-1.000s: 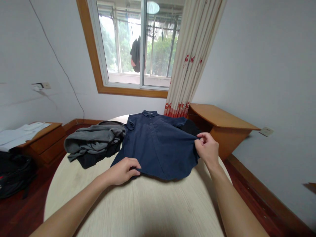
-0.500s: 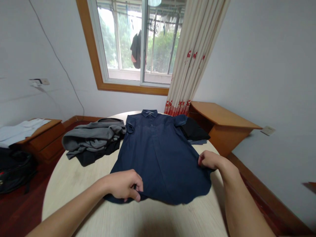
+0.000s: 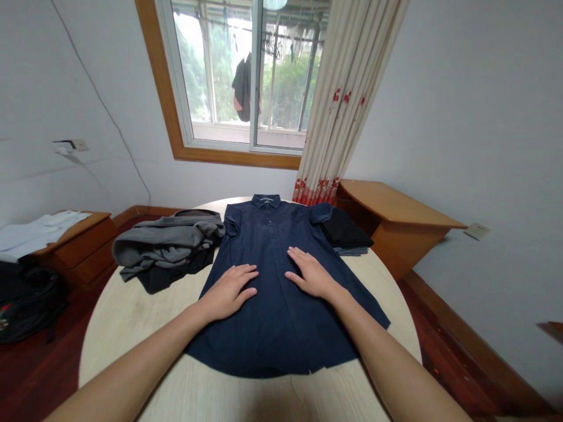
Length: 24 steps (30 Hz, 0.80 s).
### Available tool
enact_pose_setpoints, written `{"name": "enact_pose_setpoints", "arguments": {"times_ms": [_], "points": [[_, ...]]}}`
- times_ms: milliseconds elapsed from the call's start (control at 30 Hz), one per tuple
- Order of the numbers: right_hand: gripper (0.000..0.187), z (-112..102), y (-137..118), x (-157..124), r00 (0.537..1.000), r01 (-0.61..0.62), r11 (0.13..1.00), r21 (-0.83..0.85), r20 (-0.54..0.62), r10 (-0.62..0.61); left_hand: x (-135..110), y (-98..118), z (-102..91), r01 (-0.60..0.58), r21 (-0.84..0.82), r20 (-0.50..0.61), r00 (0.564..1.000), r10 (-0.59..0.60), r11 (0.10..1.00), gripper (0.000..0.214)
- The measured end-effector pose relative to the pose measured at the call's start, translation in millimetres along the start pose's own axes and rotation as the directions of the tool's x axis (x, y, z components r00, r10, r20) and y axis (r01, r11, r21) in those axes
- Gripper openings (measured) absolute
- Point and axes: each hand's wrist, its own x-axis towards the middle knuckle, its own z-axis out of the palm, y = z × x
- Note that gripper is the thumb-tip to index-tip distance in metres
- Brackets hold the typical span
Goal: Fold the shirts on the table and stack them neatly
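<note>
Navy shirt [image 3: 271, 293] lengthwise toward window [image 3: 281, 94], collar [image 3: 266, 203] farthest — left hand [image 3: 227, 293], right hand [image 3: 311, 274] atop, grip wide

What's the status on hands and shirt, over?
Left hand, right hand: open, palms down on navy shirt. Shirt spread out, collar at far end. Gray clothes, black pile close alongside.

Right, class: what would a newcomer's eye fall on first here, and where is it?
First, the navy shirt, spread on the round table with its collar toward the window, the left hand and right hand open over it. Then the rumpled grey-and-black pile to its left, and the red-patterned curtain at the window's right.
</note>
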Motion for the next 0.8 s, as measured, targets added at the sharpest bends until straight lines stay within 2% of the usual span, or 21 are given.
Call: {"name": "enact_pose_setpoints", "arguments": {"times_ms": [67,167,300,467,567,667,733,800], "points": [[0.068,9.3,2.4,2.4,0.998,-0.033,0.999,-0.003,0.058,0.033,1.2,-6.5,5.2,0.069,0.111,0.041,0.996,-0.074,0.991,0.056],[0.066,14.6,7.9,3.1,0.993,-0.080,0.996,-0.032,0.079,0.082,1.2,-6.1,7.7,0.124,0.197,0.073,0.987,-0.141,0.972,0.061],[0.066,10.7,24.2,-2.3,0.976,-0.205,0.974,-0.100,0.057,0.211,-2.3,-8.1,3.2,0.240,0.259,0.050,0.964,-0.261,0.936,0.067],[0.065,4.9,58.1,-19.2,0.933,-0.357,0.919,-0.168,-0.022,0.359,-8.5,-26.9,-4.8,0.400,0.309,-0.005,0.908,-0.420,0.863,0.071],[0.065,4.8,67.0,-27.2,0.927,-0.376,0.907,-0.189,-0.058,0.372,-9.5,-32.7,-6.9,0.419,0.313,-0.025,0.901,-0.434,0.852,0.067],[0.061,3.9,62.5,-31.1,0.921,-0.388,0.899,-0.203,-0.120,0.370,-9.6,-32.7,-10.7,0.409,0.297,-0.090,0.912,-0.401,0.863,0.059],[0.055,1.5,56.2,-32.7,0.899,-0.425,0.879,-0.215,-0.214,0.382,-9.9,-32.4,-15.4,0.390,0.270,-0.137,0.921,-0.366,0.880,0.051],[0.047,-2.1,50.7,-34.3,0.856,-0.483,0.848,-0.219,-0.321,0.405,-10.4,-33.7,-20.6,0.366,0.253,-0.166,0.928,-0.333,0.895,0.043]]}}
